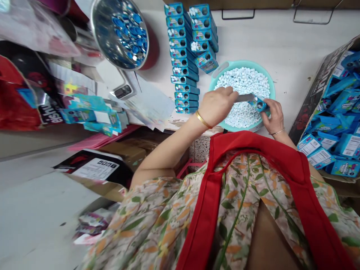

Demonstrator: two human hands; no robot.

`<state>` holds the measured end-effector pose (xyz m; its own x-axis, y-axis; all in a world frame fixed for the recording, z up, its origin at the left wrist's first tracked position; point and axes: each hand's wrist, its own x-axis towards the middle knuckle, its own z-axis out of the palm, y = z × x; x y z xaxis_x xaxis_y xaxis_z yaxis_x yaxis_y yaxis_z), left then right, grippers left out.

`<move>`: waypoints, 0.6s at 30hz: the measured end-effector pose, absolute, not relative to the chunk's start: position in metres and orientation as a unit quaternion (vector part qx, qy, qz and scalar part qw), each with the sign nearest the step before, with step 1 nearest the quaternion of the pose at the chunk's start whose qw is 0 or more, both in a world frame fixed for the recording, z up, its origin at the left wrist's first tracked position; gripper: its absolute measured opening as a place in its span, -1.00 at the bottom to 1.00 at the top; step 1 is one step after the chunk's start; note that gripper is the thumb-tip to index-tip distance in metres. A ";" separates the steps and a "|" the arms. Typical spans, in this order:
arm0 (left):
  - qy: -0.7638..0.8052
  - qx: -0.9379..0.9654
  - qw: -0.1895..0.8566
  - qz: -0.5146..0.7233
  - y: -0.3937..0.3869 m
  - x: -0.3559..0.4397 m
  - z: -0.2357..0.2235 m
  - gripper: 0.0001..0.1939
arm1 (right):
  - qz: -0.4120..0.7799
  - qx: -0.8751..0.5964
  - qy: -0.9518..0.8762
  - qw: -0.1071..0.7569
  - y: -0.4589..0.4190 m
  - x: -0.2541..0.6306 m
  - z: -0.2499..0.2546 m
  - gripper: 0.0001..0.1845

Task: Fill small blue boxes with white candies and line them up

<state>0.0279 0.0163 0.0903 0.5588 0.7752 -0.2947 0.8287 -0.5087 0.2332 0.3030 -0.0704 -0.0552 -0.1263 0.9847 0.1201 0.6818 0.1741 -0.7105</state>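
Head view: left hand (218, 106) has fingers closed around a flat metal tool (244, 98), far end at the blue tin (258, 104). Right hand (275, 117) has thumb and fingers clamped on that tin, held over the teal basin (272, 84) of pale pellets (244, 77). Two rows of filled and part-filled blue containers (184, 63) stand left of basin; steel bowl (100, 41) farther left, blue-rimmed discs (135, 37) inside.

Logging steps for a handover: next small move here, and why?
I'd perhaps tilt the metal tool in the left hand toward the small blue box in the right hand: the tool's far end sits at the box, over the tub of pale pellets; its load is unclear.
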 end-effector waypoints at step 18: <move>0.426 0.770 0.474 0.039 -0.012 0.031 -0.064 -0.70 | 0.232 -0.668 -0.639 0.302 -0.074 0.326 -0.026 -0.40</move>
<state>0.0305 -0.0120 -0.0639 0.6338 0.6933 -0.3429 0.6187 -0.1884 0.7627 0.3259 -0.0735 -0.0262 0.0751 0.9943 0.0760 0.7145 -0.0005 -0.6996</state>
